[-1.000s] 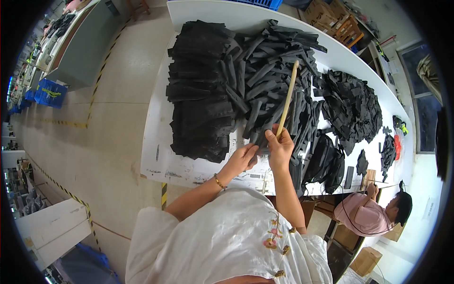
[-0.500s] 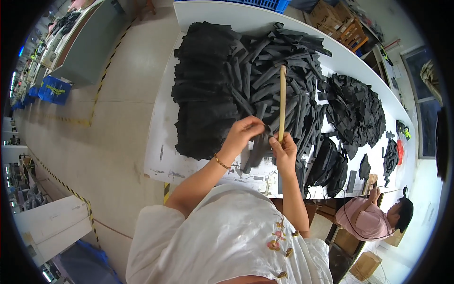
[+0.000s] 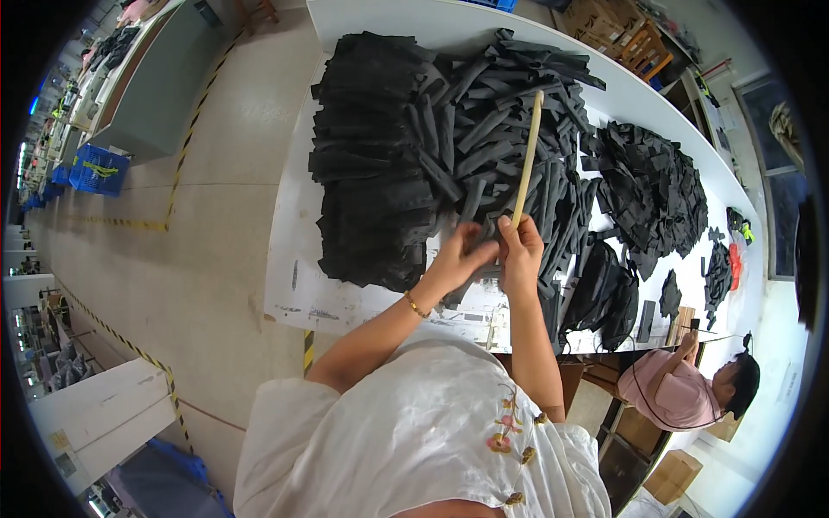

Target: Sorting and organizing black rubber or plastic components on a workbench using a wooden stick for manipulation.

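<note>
A pale wooden stick (image 3: 530, 160) rises from my right hand (image 3: 522, 250), whose fingers are closed around its lower end. It points away from me over a loose heap of black fabric strips (image 3: 484, 134). Close beside it, my left hand (image 3: 462, 259) is closed on a black fabric strip (image 3: 489, 233) at the foot of the stick. This strip is partly hidden by my fingers and slightly blurred. Further left lies a neater layered stack of black fabric pieces (image 3: 367, 164).
The white table (image 3: 294, 298) has a raised back edge. To the right are a pile of black pieces (image 3: 656, 194), a black bag (image 3: 596, 289) and a person in pink (image 3: 669, 388) seated at the table. A blue crate (image 3: 99, 170) stands on the floor, far left.
The stick's top has tilted to the right and away from me. My left hand has moved slightly right and down, its fingers now lower and closer to my right hand.
</note>
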Tool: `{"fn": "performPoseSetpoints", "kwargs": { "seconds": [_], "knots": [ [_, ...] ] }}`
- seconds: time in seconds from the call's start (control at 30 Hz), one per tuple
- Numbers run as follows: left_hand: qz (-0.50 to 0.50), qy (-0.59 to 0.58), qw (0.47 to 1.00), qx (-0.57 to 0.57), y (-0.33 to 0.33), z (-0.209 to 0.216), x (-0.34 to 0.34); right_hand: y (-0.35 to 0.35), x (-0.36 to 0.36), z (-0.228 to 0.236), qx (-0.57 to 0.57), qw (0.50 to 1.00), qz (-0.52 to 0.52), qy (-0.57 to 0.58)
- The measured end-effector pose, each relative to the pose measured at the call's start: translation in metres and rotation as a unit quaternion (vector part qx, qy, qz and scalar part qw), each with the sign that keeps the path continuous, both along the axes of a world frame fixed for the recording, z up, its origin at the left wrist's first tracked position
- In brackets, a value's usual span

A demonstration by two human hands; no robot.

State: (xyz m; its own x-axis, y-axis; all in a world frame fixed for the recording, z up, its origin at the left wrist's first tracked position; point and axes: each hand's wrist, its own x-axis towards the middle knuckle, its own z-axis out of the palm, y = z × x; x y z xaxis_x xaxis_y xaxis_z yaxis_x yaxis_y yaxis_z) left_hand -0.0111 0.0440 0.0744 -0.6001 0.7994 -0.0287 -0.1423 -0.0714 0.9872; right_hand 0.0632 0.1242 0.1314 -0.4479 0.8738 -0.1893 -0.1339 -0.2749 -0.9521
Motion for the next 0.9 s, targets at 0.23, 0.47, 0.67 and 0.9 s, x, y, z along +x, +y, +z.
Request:
{"fn": "performPoseSetpoints", "kwargs": {
  "seconds": [0.23,0.47,0.67,0.9],
  "knots": [
    [-0.356,-0.136,0.913,-0.148,-0.067,-0.018,0.019,0.108,0.0,0.028,0.064,0.982,-0.173,0.044],
    [0.08,0.369,0.921,-0.094,-0.014,-0.024,-0.108,0.116,0.034,-0.017,0.271,0.933,0.005,-0.238],
    [0.026,0.478,0.838,-0.261,0.012,-0.077,-0.183,0.046,0.062,-0.051,0.334,0.841,0.186,-0.383],
    [-0.023,0.378,0.907,-0.184,0.014,-0.057,-0.187,0.055,0.072,-0.04,0.381,0.81,0.189,-0.403]
  ]
}}
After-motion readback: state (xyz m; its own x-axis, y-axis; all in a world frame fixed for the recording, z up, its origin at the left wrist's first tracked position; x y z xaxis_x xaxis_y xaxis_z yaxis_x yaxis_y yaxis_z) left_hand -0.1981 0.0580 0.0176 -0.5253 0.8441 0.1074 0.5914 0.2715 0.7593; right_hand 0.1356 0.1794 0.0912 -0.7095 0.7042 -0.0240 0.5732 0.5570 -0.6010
